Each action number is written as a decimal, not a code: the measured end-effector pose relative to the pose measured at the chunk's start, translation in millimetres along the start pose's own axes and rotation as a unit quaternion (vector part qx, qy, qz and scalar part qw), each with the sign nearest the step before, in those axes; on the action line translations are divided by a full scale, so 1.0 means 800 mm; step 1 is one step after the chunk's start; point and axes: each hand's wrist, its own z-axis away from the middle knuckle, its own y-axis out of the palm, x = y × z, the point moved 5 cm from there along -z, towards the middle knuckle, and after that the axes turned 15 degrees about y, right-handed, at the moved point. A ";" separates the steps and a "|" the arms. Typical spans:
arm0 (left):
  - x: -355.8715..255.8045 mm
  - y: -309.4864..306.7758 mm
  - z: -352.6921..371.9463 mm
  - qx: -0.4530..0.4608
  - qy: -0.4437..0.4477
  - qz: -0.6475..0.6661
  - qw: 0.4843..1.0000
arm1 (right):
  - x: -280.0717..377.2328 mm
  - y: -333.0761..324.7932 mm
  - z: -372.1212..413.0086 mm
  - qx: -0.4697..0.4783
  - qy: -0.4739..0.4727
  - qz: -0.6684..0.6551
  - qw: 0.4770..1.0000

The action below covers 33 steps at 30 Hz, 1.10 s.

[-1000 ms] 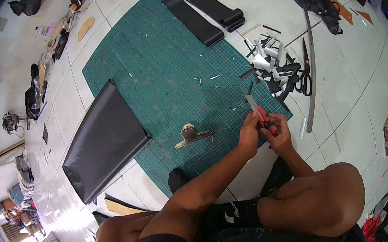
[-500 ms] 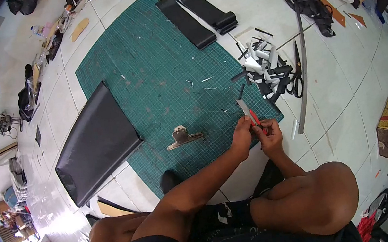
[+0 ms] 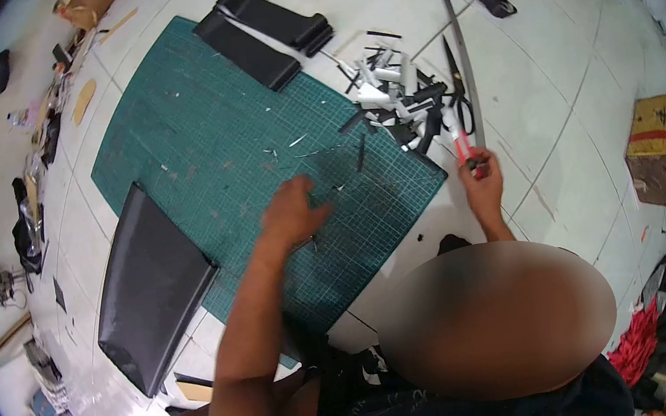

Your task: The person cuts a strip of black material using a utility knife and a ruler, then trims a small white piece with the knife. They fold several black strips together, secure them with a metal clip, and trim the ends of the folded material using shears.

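Observation:
My left hand [image 3: 290,212] hovers over or rests on the green cutting mat [image 3: 194,108], its fingers apart and holding nothing. Beneath it lies the metal bulldog clip [image 3: 309,243], mostly hidden by the hand. To the right of the mat, my right hand [image 3: 482,180] is closed around a red utility knife [image 3: 464,145], whose far end points away from me. Just beyond that knife are a pile of black and white offcuts [image 3: 393,90] and black-handled scissors [image 3: 462,98]. Thin cut slivers are scattered over the mat.
A folded black sheet [image 3: 155,290] lies across the mat's left edge. Two black strips [image 3: 253,50] sit at its far edge. A long metal strip [image 3: 465,64] stretches beside the scissors. A worn box [image 3: 652,153] stands at the right on the tiled floor [image 3: 554,95].
My hands have separated: the left let go of the knife and moved left over the clip, while the right carried the knife right, off the mat. The camera view has shifted.

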 end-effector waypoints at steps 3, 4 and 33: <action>0.020 -0.021 0.022 0.194 -0.120 -0.142 0.963 | 0.000 -0.060 -0.041 -0.151 -0.032 0.079 0.985; 0.025 -0.022 0.029 0.238 -0.134 -0.169 0.947 | -0.012 -0.078 -0.056 -0.191 -0.065 0.090 0.975; 0.253 -0.272 0.310 0.128 -0.370 -0.062 0.918 | 0.233 0.030 -0.196 0.191 -0.205 0.376 0.883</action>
